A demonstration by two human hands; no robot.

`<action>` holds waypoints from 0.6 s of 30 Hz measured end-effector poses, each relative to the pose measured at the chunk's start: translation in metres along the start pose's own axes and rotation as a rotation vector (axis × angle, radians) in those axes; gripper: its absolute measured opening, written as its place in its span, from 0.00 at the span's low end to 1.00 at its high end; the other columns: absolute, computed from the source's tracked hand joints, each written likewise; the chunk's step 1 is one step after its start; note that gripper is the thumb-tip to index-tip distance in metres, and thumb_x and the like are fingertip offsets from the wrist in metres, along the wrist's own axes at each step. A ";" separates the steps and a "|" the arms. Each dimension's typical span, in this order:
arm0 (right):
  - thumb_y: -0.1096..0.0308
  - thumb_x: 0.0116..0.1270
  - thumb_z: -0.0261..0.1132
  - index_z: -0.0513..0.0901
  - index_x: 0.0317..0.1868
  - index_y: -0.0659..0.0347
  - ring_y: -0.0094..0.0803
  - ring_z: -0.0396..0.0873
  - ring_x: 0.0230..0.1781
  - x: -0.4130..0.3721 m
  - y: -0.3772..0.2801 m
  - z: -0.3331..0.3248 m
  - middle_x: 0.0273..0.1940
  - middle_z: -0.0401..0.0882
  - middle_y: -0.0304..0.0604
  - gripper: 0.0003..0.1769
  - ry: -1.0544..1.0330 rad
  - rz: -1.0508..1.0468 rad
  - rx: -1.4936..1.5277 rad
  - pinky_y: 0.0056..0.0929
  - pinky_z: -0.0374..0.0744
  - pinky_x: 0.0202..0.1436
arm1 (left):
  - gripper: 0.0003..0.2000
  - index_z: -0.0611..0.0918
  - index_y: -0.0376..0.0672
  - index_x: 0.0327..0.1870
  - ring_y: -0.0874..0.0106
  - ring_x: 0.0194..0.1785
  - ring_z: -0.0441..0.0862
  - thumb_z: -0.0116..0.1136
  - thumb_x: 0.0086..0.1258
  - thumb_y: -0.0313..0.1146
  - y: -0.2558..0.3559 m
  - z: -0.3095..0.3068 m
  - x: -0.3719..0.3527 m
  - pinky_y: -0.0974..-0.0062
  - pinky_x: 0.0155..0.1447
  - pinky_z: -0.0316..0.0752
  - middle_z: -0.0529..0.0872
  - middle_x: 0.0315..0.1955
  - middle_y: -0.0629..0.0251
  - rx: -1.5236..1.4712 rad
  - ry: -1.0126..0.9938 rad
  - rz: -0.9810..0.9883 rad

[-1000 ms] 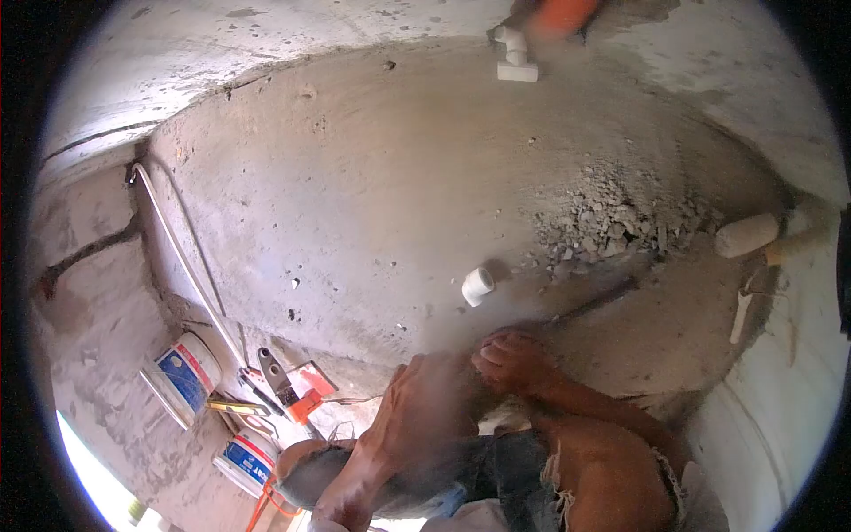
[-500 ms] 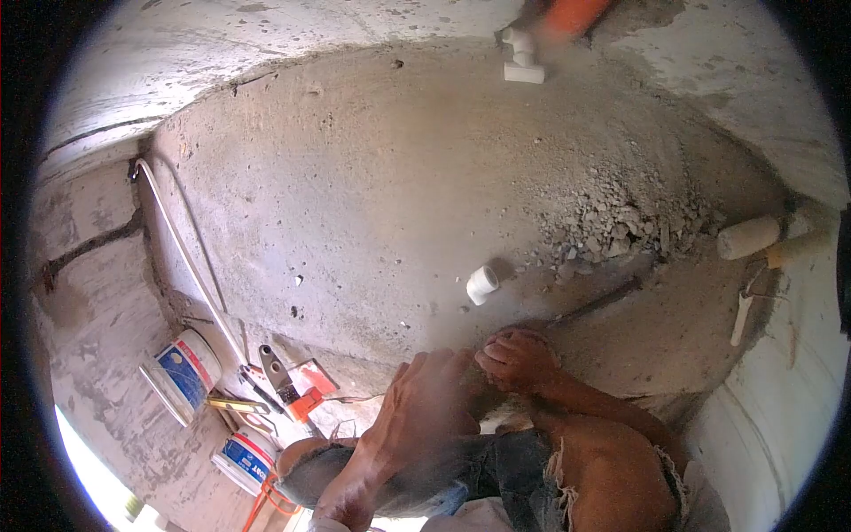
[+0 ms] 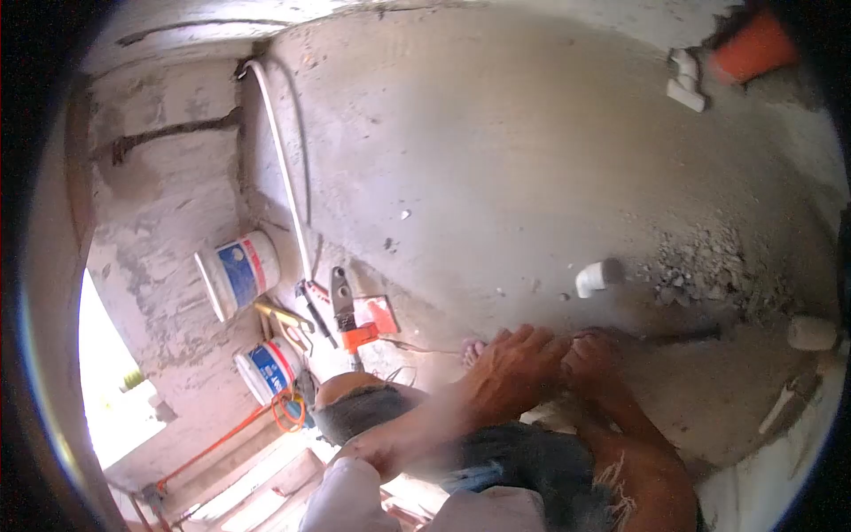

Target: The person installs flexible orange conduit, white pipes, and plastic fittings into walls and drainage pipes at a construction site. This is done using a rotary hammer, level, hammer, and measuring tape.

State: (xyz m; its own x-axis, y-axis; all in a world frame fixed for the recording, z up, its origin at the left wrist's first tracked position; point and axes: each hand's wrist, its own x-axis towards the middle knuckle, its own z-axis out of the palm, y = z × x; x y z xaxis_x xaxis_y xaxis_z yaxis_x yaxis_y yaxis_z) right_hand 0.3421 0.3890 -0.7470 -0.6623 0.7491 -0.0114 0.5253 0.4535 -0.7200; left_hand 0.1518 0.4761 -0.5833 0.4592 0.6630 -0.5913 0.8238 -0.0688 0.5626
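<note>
Close together over my knees, both hands have curled fingers. My left hand [image 3: 517,371] lies with its back up, fingers bent toward the other hand. My right hand [image 3: 592,359] is closed right beside it, knuckles up. I cannot tell what, if anything, they grip; the palms and the space between them are hidden. Just ahead of the hands, a white pipe elbow [image 3: 597,277] lies on the dusty concrete floor [image 3: 496,168]. A dark rod [image 3: 683,337] lies on the floor, stretching right from near my right hand.
Rubble [image 3: 718,266] is heaped at the right. Two paint buckets, one upper [image 3: 241,271] and one lower [image 3: 269,368], stand at the left near an orange-handled tool [image 3: 359,335] and a long white pipe [image 3: 282,168]. A white pipe fitting [image 3: 685,82] and red bucket [image 3: 753,46] are far right.
The view has swung left, so the floor things and both hands appear farther right. More of the left wall and opening shows. The hands stay close together, the left one's fingers now more visibly bent.
</note>
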 end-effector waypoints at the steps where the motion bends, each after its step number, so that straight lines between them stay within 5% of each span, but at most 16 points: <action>1: 0.61 0.55 0.65 0.81 0.39 0.60 0.47 0.78 0.45 0.002 0.000 0.002 0.39 0.79 0.47 0.14 0.016 0.006 -0.001 0.48 0.74 0.52 | 0.22 0.75 0.41 0.57 0.59 0.51 0.78 0.62 0.61 0.36 -0.001 0.000 -0.002 0.60 0.51 0.73 0.80 0.45 0.57 -0.007 -0.002 0.007; 7: 0.61 0.56 0.65 0.81 0.37 0.61 0.47 0.78 0.44 0.006 -0.004 0.004 0.39 0.78 0.48 0.13 0.063 0.017 0.015 0.48 0.74 0.52 | 0.21 0.77 0.40 0.56 0.59 0.49 0.78 0.60 0.60 0.31 -0.003 0.006 -0.001 0.63 0.50 0.72 0.80 0.42 0.57 -0.056 0.152 0.065; 18: 0.63 0.56 0.64 0.80 0.33 0.62 0.48 0.77 0.42 0.006 -0.004 0.002 0.37 0.78 0.51 0.11 0.088 0.018 0.001 0.48 0.74 0.51 | 0.21 0.78 0.38 0.56 0.61 0.47 0.78 0.60 0.61 0.31 -0.005 0.005 -0.004 0.64 0.52 0.71 0.80 0.42 0.57 -0.090 0.096 0.025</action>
State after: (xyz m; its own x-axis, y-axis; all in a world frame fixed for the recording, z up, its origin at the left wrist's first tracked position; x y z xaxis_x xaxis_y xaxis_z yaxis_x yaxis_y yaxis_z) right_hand 0.3351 0.3908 -0.7452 -0.6033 0.7967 0.0361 0.5366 0.4390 -0.7207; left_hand 0.1479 0.4701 -0.5870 0.4417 0.7305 -0.5208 0.7773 -0.0218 0.6288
